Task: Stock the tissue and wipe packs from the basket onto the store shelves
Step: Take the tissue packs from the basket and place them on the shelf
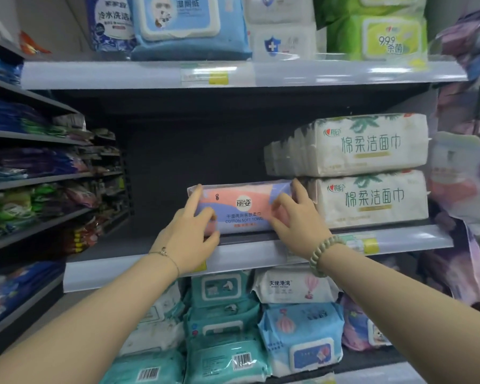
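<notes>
Towel pack [244,207] on my middle shelf [247,260]
It sits at the near edge, my left hand [187,234] gripping its left end, my right hand [295,214] its right; a stack of two packs [372,151] stands just beside it on the right.

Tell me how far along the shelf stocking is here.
Done: two white packs sit stacked at the right of the middle shelf, though whether this job put them there is unclear. In hand: the left hand and right hand hold a pink and purple pack at the shelf's front, beside that stack. Left: open space shows to its left; the basket is out of view.
</notes>
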Demonstrator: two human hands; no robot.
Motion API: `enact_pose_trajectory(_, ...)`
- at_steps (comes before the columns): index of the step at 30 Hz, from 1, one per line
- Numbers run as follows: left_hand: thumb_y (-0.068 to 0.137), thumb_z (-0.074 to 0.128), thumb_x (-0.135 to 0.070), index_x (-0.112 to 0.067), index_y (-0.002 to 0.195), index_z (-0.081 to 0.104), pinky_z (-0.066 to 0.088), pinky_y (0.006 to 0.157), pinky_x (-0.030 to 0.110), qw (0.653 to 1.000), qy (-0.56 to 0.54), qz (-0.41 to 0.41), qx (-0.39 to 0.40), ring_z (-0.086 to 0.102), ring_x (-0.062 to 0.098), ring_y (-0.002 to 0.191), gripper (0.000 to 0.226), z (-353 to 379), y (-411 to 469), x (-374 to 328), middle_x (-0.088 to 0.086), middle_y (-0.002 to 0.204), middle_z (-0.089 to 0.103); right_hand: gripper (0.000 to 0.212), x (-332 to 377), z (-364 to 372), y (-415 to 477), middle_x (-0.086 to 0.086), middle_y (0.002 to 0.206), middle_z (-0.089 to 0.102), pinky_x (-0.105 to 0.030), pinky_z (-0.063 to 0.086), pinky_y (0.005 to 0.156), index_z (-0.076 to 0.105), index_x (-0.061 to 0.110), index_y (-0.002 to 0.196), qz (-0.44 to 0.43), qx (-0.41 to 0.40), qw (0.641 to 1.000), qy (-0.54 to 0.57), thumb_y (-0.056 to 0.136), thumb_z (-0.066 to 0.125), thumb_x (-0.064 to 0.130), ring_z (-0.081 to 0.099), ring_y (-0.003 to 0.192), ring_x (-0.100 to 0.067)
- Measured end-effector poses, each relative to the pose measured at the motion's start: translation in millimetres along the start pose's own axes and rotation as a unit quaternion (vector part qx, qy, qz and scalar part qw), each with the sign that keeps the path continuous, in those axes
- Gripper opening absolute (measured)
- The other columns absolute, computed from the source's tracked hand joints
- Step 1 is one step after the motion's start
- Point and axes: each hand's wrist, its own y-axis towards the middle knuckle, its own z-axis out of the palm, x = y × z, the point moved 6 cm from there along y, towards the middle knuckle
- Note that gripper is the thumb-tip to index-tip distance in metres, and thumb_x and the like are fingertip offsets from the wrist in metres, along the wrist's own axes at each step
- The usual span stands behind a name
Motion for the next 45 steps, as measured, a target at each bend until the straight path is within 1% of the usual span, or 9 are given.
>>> enact_pose_trajectory(3,0.091,0.055,-0.038,-0.024,0.109,0.052,0.051,0.074,0.039,0.999,0.027,0.014,-0.043,0.039,0.024,0.121,0.022,-1,-6,-9,-0.004,0.157,0.011,0.020,1,-5,-5,-0.021,0.149,0.030,-0.044,0.039,0.101,0.057,0.012,0.102,-0.033,-0.016,0.999,-0.039,0.086,0.061,0.023,0.041,0.126,-0.040)
enact_pose_trajectory(8,0.080,0.044,-0.044,-0.021,0.109,0.053,0.049,0.071,0.041,0.989,0.077,0.095,-0.088,0.052,0.029,0.099,0.038,-3,-18,-46,0.004,0.127,0.047,0.024,16,-23,-26,-0.016,0.118,0.054,-0.048,0.049,0.079,0.059,0.011,0.096,-0.145,-0.038,0.981,-0.124,0.078,0.053,0.025,0.054,0.099,-0.038)
enact_pose_trajectory(11,0.077,0.044,-0.044,-0.020,0.107,0.056,0.050,0.071,0.041,0.979,0.107,0.152,-0.079,0.058,0.029,0.100,0.041,6,-26,-76,0.005,0.122,0.056,0.023,20,-33,-45,-0.012,0.113,0.056,-0.041,0.046,0.076,0.058,0.012,0.094,-0.188,-0.034,0.962,-0.194,0.075,0.057,0.025,0.054,0.097,-0.034)
enact_pose_trajectory(19,0.072,0.045,-0.040,-0.018,0.106,0.058,0.048,0.070,0.039,0.968,0.079,0.234,-0.054,0.059,0.028,0.098,0.042,41,-35,-157,0.003,0.109,0.060,0.025,-12,-64,-93,-0.014,0.108,0.060,-0.042,0.040,0.071,0.058,0.010,0.094,-0.218,-0.011,0.935,-0.279,0.072,0.059,0.022,0.055,0.093,-0.035)
enact_pose_trajectory(24,0.073,0.049,-0.042,-0.020,0.105,0.057,0.046,0.070,0.039,0.963,0.044,0.263,-0.028,0.057,0.026,0.094,0.039,71,-37,-210,0.000,0.103,0.058,0.023,-56,-87,-121,-0.012,0.102,0.060,-0.044,0.041,0.068,0.060,0.011,0.095,-0.172,0.012,0.937,-0.303,0.074,0.060,0.021,0.055,0.090,-0.034)
enact_pose_trajectory(28,0.074,0.053,-0.037,-0.021,0.105,0.056,0.044,0.069,0.037,0.959,-0.006,0.284,-0.006,0.057,0.024,0.090,0.034,96,-43,-253,-0.003,0.101,0.057,0.027,-94,-105,-152,-0.009,0.102,0.059,-0.044,0.043,0.071,0.060,0.013,0.097,-0.112,0.050,0.936,-0.329,0.083,0.044,0.028,0.054,0.090,-0.032)
enact_pose_trajectory(33,0.075,0.044,-0.043,-0.021,0.104,0.055,0.045,0.065,0.038,0.949,-0.045,0.310,0.028,0.056,0.025,0.090,0.037,134,-59,-305,-0.002,0.101,0.055,0.024,-146,-128,-197,-0.007,0.100,0.056,-0.042,0.042,0.069,0.058,0.014,0.095,-0.062,0.080,0.922,-0.373,0.076,0.057,0.027,0.052,0.086,-0.030)
enact_pose_trajectory(39,0.072,0.052,-0.039,-0.021,0.101,0.056,0.048,0.067,0.041,0.928,-0.101,0.353,0.066,0.057,0.025,0.088,0.034,178,-88,-366,-0.002,0.098,0.056,0.032,-198,-149,-253,-0.006,0.104,0.057,-0.039,0.039,0.069,0.058,0.016,0.098,0.018,0.128,0.905,-0.406,0.080,0.039,0.034,0.053,0.089,-0.030)
enact_pose_trajectory(45,0.071,0.052,-0.041,-0.021,0.107,0.056,0.047,0.068,0.039,0.901,-0.106,0.404,0.118,0.056,0.024,0.094,0.042,218,-120,-429,-0.003,0.103,0.057,0.030,-241,-162,-313,-0.007,0.106,0.057,-0.043,0.044,0.075,0.058,0.016,0.102,0.106,0.176,0.890,-0.407,0.078,0.052,0.031,0.054,0.095,-0.030)
